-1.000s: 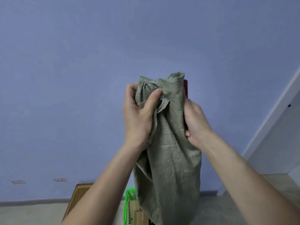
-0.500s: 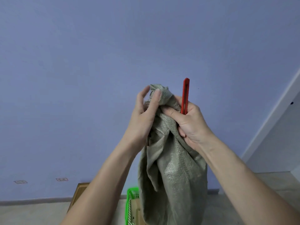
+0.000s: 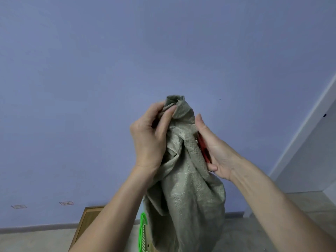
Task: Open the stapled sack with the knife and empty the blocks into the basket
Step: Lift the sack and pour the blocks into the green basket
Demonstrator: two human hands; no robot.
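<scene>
- No brand, label or readable writing shows on the sack, the knife or the basket; two small marks on the wall [image 3: 163,51] at 8 o'clock are too faint to read.
- Counted: one sack, one knife, one basket, two hands, two wall marks, one wooden board. No blocks can be seen, so their number cannot be told.
- The sack [image 3: 183,188] is a grey-green woven bag with a coarse, slightly shiny weave, crumpled into long folds. It hangs in the air just below the middle of the view, its gathered end uppermost and its body falling toward 6 o'clock.
- The left hand [image 3: 147,140] is closed on the upper part of the sack from the 9 o'clock side, thumb and fingertips pinching the bunched cloth just under the top.
- The right hand [image 3: 216,151] lies against the sack from the 3 o'clock side, fingers pointing up and fairly straight, pressing the knife against the cloth.
- The knife [image 3: 204,151] is red and slim; only a strip of it shows between the right palm and the sack, and no blade can be made out.
- The basket [image 3: 142,231] is bright green; just a piece of its rim shows at 6 o'clock, beside the sack's lower part.
- A wooden board [image 3: 87,220] stands at 7 o'clock on the grey floor [image 3: 36,240].
</scene>
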